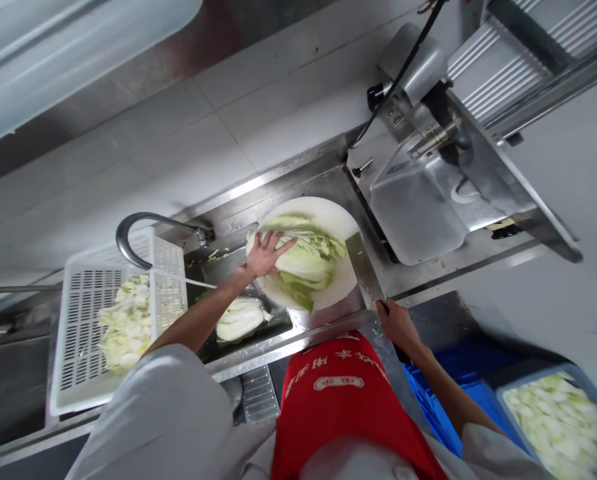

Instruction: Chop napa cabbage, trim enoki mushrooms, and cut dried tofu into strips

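A napa cabbage point(311, 257) lies on a round white cutting board point(346, 287). My left hand point(266, 253) rests on the cabbage's left end with its fingers spread. In my right hand point(398, 323) is the dark handle of a cleaver point(363, 267). The cleaver's broad blade stands over the board's right edge, beside the cabbage and apart from it. Below my left forearm, a pale piece of cabbage point(241, 319) sits in the sink point(273, 327).
Left of me stands a white plastic basket point(78, 333) holding cut cabbage, under a curved faucet point(133, 220). A metal slicing machine point(418, 207) occupies the counter's right. On the lower right, a tub point(558, 407) of cut cabbage stands near a blue crate point(443, 387).
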Demonstrator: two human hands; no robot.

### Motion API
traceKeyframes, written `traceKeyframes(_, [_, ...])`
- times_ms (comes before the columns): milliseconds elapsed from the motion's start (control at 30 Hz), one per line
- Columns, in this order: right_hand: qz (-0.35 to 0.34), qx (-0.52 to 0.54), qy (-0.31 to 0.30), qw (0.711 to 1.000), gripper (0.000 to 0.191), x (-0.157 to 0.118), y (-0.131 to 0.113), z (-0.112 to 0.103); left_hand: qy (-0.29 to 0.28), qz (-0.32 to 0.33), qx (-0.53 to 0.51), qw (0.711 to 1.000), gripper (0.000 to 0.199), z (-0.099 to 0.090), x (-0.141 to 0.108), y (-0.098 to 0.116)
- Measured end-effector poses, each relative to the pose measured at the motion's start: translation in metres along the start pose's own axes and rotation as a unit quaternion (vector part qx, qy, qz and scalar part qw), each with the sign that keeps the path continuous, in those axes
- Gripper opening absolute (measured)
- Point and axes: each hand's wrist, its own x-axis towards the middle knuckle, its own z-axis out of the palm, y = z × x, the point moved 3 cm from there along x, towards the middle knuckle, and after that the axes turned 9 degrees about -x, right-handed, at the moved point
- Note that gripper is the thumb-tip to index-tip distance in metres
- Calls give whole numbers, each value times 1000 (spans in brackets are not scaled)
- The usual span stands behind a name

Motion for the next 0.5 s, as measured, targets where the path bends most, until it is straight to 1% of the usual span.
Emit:
traceKeyframes(67, [6, -7, 8, 1000, 29, 5, -1, -4, 28, -44, -9, 999, 119, -5, 18, 5])
traceKeyframes(100, [9, -10, 11, 1000, 29, 7, -2, -6, 44, -68, -13, 997, 122, -6, 23, 9])
traceKeyframes(133, [11, -11, 12, 1000, 29, 9, -2, -7, 61, -89, -17, 994, 126, -6, 24, 13])
traceKeyframes(200, [17, -6, 8, 1000, 30, 12, -4, -8, 78, -108, -28, 991, 131, -7, 17, 21])
traceKeyframes(233, [21, -3, 3, 1000, 31, 13, -4, -9, 68, -104, -39, 992, 132, -9, 10, 23])
traceKeyframes(300, [23, -3, -4, 1000, 32, 14, -5, -9, 9, -65, -78, 995, 128, -15, -4, 22])
traceKeyframes(333, [19, -7, -6, 1000, 31, 13, -5, -9, -18, -44, -106, 993, 120, -21, -8, 17])
traceKeyframes(367, [14, -13, -6, 1000, 31, 13, -6, -9, -22, -38, -136, 990, 110, -28, -9, 9])
traceKeyframes(400, [9, -21, -4, 1000, 30, 12, -6, -9, 1, -55, -164, 985, 101, -37, -6, -3])
traceKeyframes(433, [5, -28, -2, 1000, 30, 10, -6, -9, 36, -94, -191, 976, 96, -44, 1, -16])
traceKeyframes(467, [4, -33, 0, 999, 29, 9, -6, -9, 70, -146, -214, 963, 96, -49, 11, -31])
traceKeyframes(500, [5, -35, 2, 999, 29, 6, -6, -8, 89, -199, -234, 947, 98, -52, 24, -44])
